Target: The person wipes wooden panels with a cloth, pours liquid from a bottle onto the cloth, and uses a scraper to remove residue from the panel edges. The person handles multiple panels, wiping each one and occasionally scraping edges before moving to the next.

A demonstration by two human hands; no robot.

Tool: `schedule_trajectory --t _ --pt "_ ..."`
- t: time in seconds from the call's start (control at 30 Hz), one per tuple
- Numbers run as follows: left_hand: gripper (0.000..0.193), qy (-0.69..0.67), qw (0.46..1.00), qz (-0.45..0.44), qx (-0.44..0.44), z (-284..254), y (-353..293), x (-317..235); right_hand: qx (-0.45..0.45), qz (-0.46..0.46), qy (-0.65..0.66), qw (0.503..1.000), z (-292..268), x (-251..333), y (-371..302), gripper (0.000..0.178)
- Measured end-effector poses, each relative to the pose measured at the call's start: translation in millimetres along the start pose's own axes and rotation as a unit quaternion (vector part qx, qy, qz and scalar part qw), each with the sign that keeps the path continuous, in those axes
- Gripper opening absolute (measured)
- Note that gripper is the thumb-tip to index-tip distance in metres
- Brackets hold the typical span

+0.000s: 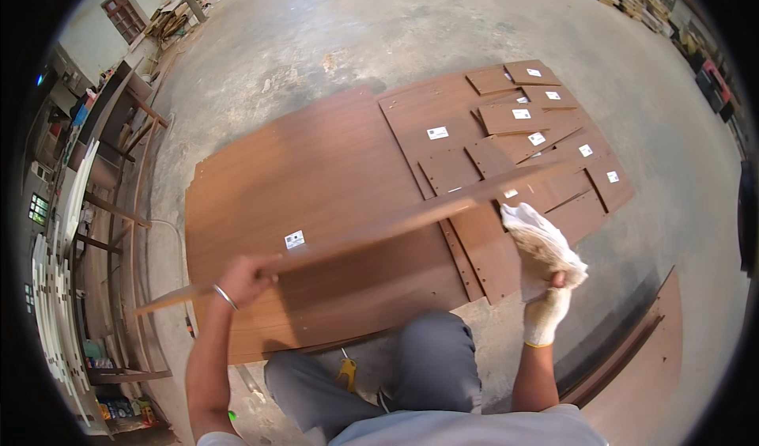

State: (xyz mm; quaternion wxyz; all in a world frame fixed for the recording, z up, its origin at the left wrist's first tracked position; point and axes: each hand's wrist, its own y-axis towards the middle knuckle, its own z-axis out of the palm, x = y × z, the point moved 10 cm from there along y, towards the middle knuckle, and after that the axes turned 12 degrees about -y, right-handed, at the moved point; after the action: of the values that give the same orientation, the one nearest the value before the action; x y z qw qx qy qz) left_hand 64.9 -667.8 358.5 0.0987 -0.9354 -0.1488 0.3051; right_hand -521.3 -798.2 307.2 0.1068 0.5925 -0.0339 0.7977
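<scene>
A long brown board, blurred and seen nearly edge-on, slants across the view above a large wood-grain panel. My bare left hand, with a metal bangle at the wrist, is closed on its near edge. In my right hand, which wears a cream knitted glove, a crumpled whitish rag is gripped. That rag hangs by the board's right part; whether the two touch, I cannot tell.
Several smaller brown panels with white labels lie stacked at the right. More boards rest on the floor at the lower right. A yellow-handled tool lies between my knees. Racks of pale strips line the left.
</scene>
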Motion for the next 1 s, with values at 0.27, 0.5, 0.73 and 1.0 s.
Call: schedule_trajectory --t 0.27,0.5,0.73,1.0 --pt "0.044 0.048 0.951 0.053 -0.3 -91 112 19 -0.064 0.155 0.01 0.986 -17 -62 -49 0.031" --pt "0.059 0.046 0.978 0.032 -0.201 -8 158 6 -0.082 0.194 -0.106 0.972 -88 -58 -77 0.035" --pt "0.069 0.038 0.989 -0.019 -0.139 71 174 57 -0.041 0.229 0.056 0.971 -48 -51 -82 0.047" --pt "0.048 0.139 0.982 0.025 -0.123 76 162 54 -0.046 0.29 0.151 0.944 -31 -93 -96 0.05"
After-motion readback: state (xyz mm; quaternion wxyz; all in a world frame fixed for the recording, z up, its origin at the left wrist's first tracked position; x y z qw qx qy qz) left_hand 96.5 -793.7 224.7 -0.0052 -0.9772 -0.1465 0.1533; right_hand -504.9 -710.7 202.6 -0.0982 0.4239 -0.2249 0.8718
